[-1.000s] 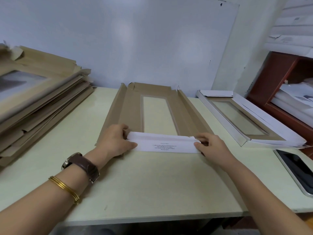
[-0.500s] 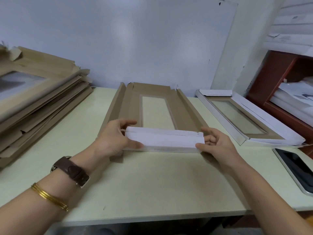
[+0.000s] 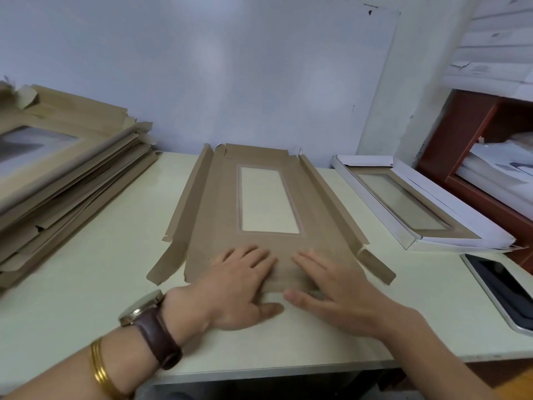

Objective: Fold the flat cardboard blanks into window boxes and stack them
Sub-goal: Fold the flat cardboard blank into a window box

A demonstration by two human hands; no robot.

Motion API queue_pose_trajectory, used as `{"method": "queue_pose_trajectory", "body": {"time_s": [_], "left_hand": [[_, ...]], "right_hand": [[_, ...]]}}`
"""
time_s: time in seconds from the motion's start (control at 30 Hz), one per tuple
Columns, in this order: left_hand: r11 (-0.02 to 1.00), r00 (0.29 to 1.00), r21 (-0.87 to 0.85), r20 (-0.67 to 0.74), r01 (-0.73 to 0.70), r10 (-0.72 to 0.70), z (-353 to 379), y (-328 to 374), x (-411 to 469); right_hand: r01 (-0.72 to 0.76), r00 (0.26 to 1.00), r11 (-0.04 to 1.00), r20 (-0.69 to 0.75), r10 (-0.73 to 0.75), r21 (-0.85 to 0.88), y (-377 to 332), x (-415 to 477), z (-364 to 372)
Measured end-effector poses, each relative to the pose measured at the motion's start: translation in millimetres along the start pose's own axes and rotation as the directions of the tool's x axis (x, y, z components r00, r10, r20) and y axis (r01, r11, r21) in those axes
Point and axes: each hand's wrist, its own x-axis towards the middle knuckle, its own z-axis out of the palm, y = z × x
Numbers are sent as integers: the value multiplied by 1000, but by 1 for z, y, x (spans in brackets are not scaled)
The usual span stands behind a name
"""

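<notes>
L hand (image 3: 239, 287) & R hand (image 3: 337, 293) — flat, fingers straight, on blank (image 3: 216, 212)

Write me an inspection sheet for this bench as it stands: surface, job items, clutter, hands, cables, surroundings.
Surface: pale, glossy table.
Job's things: brown window blank lies at the centre, its long side flaps partly raised; stack of flat blanks at the left; one folded window box, white outside, at the right.
Clutter: phone lying screen up at the right edge.
Hands: left hand and right hand side by side, fingers straight, pressing on the blank's near end.
Cables: nothing seen.
Surroundings: pale wall behind; red-brown shelf holding papers at the right.
</notes>
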Motion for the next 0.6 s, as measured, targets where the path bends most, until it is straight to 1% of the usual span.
{"method": "queue_pose_trajectory", "body": {"time_s": [0.07,0.13,0.27,0.33,0.43,0.6], "left_hand": [[999,999,-45,39,-18,20,9,2,4],[997,997,-69,66,-31,36,17,2,6],[998,997,-45,60,-46,49,24,-2,4],[998,997,-44,70,-41,44,23,-2,1],[1000,997,-1,75,-12,12,18,-3,-5],[990,998,131,38,51,-56,13,-12,-21]], "right_hand": [[39,999,998,17,-38,-52,-12,5,16],[65,998,996,26,-64,-55,-16,9,28],[98,993,993,71,-94,-61,-11,10,37],[91,993,993,80,-85,-70,-7,8,38],[57,995,995,81,-51,-82,1,4,36],[16,996,992,92,-4,-126,15,-5,30]]}}
